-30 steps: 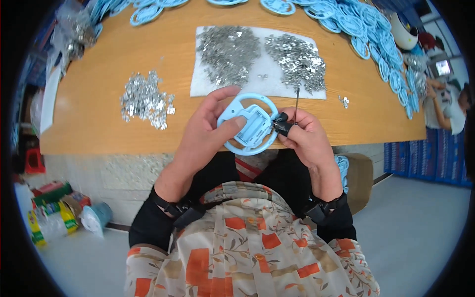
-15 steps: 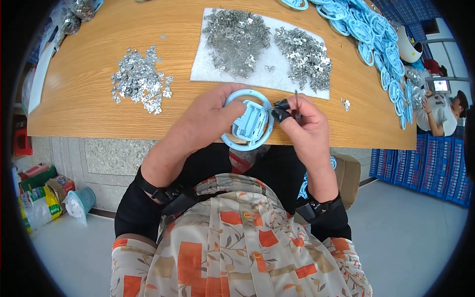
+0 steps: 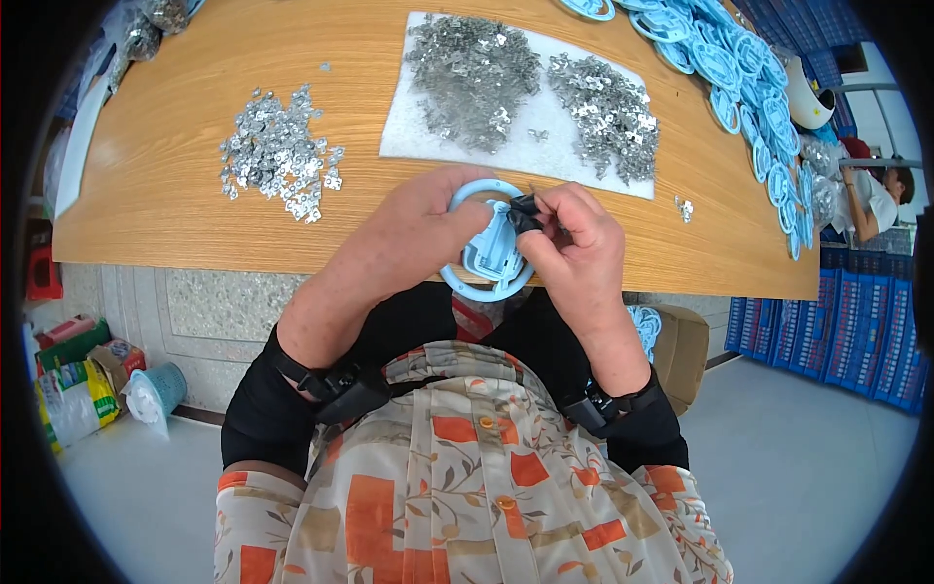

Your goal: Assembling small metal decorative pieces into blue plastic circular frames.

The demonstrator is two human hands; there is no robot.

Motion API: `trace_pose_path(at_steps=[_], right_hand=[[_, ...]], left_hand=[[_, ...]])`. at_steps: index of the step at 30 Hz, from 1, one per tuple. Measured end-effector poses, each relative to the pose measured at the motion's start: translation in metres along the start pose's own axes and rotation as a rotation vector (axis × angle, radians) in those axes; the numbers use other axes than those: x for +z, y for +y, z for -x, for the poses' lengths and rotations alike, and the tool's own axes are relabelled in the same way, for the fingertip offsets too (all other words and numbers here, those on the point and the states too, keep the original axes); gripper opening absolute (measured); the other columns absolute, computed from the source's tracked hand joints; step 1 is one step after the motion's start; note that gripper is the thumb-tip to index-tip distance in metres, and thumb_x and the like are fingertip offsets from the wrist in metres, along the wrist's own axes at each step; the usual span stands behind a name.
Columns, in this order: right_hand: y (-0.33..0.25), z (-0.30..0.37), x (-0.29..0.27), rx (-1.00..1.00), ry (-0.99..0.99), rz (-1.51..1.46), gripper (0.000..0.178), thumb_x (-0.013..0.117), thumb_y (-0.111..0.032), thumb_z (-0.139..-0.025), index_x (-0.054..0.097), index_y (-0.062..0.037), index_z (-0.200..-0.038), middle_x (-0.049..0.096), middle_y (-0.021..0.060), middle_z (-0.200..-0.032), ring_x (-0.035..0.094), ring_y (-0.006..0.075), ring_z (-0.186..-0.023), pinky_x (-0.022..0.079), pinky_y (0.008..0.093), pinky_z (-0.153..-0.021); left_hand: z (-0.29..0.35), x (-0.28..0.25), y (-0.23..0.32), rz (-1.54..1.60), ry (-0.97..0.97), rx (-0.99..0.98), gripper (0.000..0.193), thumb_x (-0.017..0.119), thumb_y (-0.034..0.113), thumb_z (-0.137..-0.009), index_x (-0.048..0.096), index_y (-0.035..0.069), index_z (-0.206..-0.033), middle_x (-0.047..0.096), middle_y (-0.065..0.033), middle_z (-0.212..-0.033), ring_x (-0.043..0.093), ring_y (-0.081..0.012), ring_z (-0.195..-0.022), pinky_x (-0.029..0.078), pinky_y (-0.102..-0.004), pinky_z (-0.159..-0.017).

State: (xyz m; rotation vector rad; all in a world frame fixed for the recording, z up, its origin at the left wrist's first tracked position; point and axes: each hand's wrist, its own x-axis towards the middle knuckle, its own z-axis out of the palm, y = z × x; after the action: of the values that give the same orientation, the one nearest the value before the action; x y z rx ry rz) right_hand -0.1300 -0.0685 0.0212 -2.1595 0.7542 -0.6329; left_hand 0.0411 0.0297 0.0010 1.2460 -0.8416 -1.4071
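While clasping blue ring (image 3: 494, 251) in curled left hand (image 3: 423, 226), bunching right hand (image 3: 578, 238) around can't-tell-what, perhaps risking slipping from over-pressing.

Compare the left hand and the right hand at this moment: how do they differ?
The left hand holds the blue round part from its left side; the right hand has its fingertips at the upper right.
The left hand's thumb is bare; the right hand wears black fingertip covers.
Both arms wear black wrist devices.
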Motion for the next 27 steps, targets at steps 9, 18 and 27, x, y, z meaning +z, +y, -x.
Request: trace_pose_path(at_steps=[9, 18, 27], right_hand=[[-0.006, 0.001, 0.002, -0.220, 0.021, 0.315, 0.019, 0.074, -0.005, -0.068, 0.063, -0.0064, -0.084, 0.060, 0.0078, -0.079, 0.062, 0.0277, -0.073, 0.050, 0.0367, -0.061], [-0.006, 0.004, -0.001, -0.216, 0.006, 0.339, 0.020, 0.070, -0.005, -0.071, 0.065, -0.0058, -0.090, 0.061, 0.0085, -0.082, 0.062, 0.0286, -0.076, 0.051, 0.0375, -0.064], [0.004, 0.011, -0.021, -0.140, -0.031, 0.202, 0.030, 0.057, -0.002, -0.084, 0.059, -0.0003, -0.113, 0.063, 0.0191, -0.098, 0.063, 0.0375, -0.086, 0.052, 0.0404, -0.072]], left_hand=[[-0.002, -0.001, 0.002, -0.020, -0.023, -0.055, 0.039, 0.051, 0.015, -0.096, 0.051, -0.002, -0.131, 0.065, -0.0070, -0.103, 0.064, -0.0110, -0.086, 0.056, -0.0248, -0.069], [-0.004, 0.000, 0.001, 0.015, -0.009, -0.050, 0.038, 0.053, 0.014, -0.097, 0.051, -0.003, -0.130, 0.065, -0.0075, -0.105, 0.064, -0.0113, -0.091, 0.057, -0.0255, -0.074], [-0.002, 0.001, 0.011, -0.043, -0.002, -0.092, 0.040, 0.053, 0.016, -0.096, 0.051, -0.002, -0.132, 0.066, -0.0072, -0.107, 0.064, -0.0107, -0.092, 0.055, -0.0252, -0.074]])
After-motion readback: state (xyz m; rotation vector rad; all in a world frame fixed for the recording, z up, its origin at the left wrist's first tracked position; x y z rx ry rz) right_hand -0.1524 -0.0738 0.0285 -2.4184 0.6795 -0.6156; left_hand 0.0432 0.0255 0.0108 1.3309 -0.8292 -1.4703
